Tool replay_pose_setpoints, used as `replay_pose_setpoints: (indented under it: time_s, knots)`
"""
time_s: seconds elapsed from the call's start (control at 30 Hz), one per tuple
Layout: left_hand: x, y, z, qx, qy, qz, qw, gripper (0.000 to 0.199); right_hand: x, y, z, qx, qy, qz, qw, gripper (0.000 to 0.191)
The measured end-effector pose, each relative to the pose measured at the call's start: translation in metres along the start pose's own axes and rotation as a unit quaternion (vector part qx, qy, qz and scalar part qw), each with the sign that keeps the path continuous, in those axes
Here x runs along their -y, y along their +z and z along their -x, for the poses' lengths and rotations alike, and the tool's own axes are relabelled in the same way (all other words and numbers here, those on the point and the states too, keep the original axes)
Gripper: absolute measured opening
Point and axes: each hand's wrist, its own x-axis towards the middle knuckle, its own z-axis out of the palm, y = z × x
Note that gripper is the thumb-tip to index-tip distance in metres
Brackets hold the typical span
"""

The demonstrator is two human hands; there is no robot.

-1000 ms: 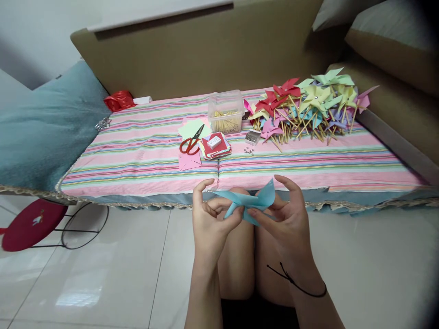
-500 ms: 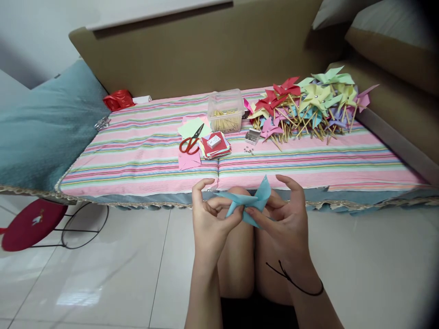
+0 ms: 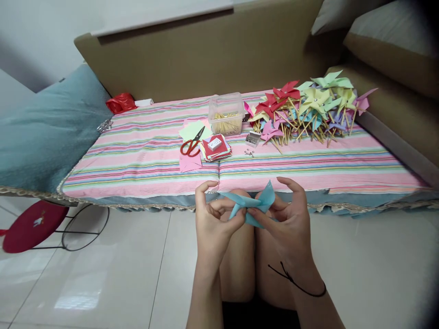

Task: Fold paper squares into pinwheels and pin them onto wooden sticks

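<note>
A blue paper pinwheel (image 3: 252,203) is pinched between my left hand (image 3: 214,224) and my right hand (image 3: 290,221), above my knees. Both thumbs press near its centre, and both index fingers are raised off the paper. On the striped cloth beyond lie red-handled scissors (image 3: 192,144), a stack of coloured paper squares (image 3: 222,153) with a small white box (image 3: 214,144) on top, and an open little box (image 3: 253,139) with small metal pieces (image 3: 249,152) in front of it. A clear plastic tub (image 3: 226,114) holds thin wooden sticks.
Many finished pinwheels on sticks (image 3: 308,109) are heaped at the right of the striped cloth (image 3: 144,160). A red plastic bag (image 3: 121,103) lies at the back left. A dark red stool (image 3: 34,226) stands on the floor at the left.
Both hands have shifted slightly right in the view with the blue pinwheel still held between them. The background sits slightly lower in the view.
</note>
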Motion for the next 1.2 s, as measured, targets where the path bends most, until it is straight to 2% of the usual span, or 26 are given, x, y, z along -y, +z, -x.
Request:
replay_pose_setpoints:
  time_s: [0.2, 0.5, 0.63, 0.9, 1.03, 1.2]
  knots:
    - [0.002, 0.001, 0.0, -0.004, -0.006, 0.031, 0.999, 0.064, 0.0, -0.006, -0.003, 0.03, 0.002, 0.005, 1.0, 0.084]
    - [-0.001, -0.002, -0.001, 0.042, -0.053, 0.059, 0.996, 0.056, -0.003, -0.015, -0.009, 0.049, 0.038, -0.012, 0.998, 0.092]
    - [-0.001, -0.002, 0.0, 0.052, -0.057, 0.065, 0.995, 0.055, -0.002, -0.017, -0.008, 0.043, 0.045, -0.012, 0.998, 0.088]
    - [0.002, 0.0, 0.004, 0.117, -0.043, 0.052, 0.991, 0.062, -0.006, -0.02, -0.01, 0.055, 0.056, -0.028, 0.997, 0.082]
    - [0.005, -0.001, 0.002, 0.111, -0.067, 0.039, 0.991, 0.062, -0.012, -0.023, -0.012, 0.074, 0.04, 0.007, 0.996, 0.083]
    - [0.009, -0.003, -0.004, 0.087, -0.092, 0.045, 0.991, 0.06, -0.016, -0.025, -0.013, 0.085, 0.047, 0.012, 0.995, 0.075]
